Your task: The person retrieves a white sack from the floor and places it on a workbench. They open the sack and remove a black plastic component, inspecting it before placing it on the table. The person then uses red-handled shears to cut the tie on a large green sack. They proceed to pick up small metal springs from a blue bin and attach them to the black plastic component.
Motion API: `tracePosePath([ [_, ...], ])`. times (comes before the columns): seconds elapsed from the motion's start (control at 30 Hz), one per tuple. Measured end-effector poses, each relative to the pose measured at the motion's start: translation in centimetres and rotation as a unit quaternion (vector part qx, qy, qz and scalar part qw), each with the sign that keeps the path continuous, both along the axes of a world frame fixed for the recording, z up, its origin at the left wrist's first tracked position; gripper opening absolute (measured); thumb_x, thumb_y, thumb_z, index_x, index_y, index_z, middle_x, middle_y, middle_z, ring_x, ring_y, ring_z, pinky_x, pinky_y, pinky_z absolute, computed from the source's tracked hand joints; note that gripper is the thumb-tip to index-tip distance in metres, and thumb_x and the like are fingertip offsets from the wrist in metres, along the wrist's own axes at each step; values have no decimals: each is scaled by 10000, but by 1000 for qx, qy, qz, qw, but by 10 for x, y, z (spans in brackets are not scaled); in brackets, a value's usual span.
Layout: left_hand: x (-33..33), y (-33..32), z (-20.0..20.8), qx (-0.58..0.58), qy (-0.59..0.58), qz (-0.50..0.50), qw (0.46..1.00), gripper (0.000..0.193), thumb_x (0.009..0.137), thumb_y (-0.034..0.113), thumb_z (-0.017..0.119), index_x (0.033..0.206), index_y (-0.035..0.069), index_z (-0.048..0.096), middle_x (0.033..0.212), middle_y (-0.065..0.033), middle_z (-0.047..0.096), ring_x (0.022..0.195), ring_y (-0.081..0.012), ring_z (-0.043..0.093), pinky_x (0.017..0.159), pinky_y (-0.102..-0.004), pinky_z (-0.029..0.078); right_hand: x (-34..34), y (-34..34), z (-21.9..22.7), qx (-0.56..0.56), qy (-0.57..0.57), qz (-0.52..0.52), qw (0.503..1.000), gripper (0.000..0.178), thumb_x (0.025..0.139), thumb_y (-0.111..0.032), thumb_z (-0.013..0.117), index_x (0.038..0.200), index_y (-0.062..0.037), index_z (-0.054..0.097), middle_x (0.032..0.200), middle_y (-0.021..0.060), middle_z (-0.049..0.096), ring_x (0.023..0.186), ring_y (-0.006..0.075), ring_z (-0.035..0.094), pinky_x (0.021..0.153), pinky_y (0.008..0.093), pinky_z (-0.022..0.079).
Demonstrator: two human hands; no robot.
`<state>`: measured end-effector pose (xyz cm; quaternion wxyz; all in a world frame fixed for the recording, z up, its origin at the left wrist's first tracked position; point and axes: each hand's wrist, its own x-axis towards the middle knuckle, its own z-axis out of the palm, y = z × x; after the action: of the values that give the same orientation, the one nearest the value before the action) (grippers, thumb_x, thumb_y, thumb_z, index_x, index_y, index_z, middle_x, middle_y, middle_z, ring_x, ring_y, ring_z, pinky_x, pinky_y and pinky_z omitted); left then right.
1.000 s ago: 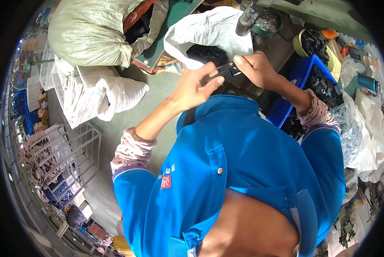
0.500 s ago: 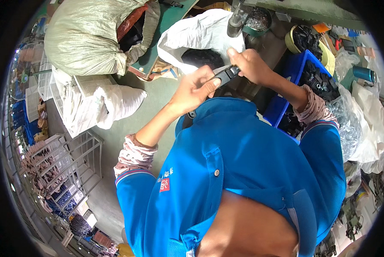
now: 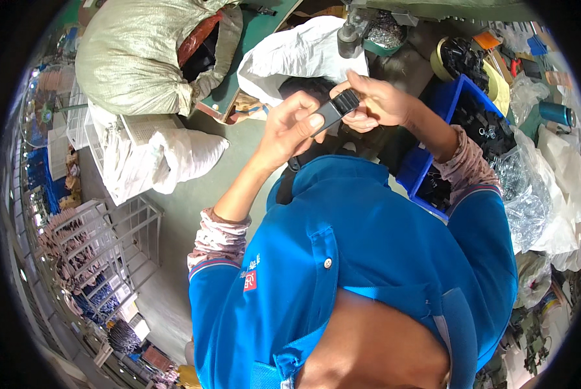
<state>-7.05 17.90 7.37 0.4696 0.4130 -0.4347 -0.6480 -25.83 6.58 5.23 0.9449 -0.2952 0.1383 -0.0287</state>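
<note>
A black plastic part (image 3: 332, 117), long and flat-sided with a ribbed block at its far end, lies between my two hands above my lap. My left hand (image 3: 289, 129) is closed on its near end, the thumb pressed along the top. At the ribbed end, my right hand (image 3: 382, 104) is curled round with fingers on both sides of it. Part of that grip is hidden. Just beyond the hands stands an open white sack (image 3: 290, 55) with dark contents. Close to it is an upright grey metal post (image 3: 350, 42), apparently part of a machine.
On the right are a blue bin (image 3: 452, 97) of black parts and a yellow tub (image 3: 439, 63) of more. A green bowl (image 3: 378, 49) holds small metal bits. A bulging woven sack (image 3: 128, 58) sits far left, above a white bag (image 3: 190, 159). A metal rack (image 3: 138, 227) stands left.
The black part has turned so its ribbed end shows. My right hand has shifted from a tight pinch to a looser curl around that end. My left hand keeps its grip.
</note>
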Motion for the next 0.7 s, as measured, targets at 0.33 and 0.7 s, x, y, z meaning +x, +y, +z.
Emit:
tracePosePath([
  [0.33,46,-32,-20,2,-192,-117,974,204,916,196,569,789,77,462,637,6,519,512,-28,413,458,-196,310,12,-9,-18,-390,176,-29,904,376,899,-368,567,754,-22,543,559,-24,388,477,45,346,426,243,280],
  [0.7,140,-88,-83,42,-143,-118,982,192,894,175,595,804,65,466,637,7,495,565,-60,472,502,-231,385,107,-40,-64,-364,322,-78,870,462,822,-481,617,787,-21,601,563,23,505,507,93,487,463,268,379],
])
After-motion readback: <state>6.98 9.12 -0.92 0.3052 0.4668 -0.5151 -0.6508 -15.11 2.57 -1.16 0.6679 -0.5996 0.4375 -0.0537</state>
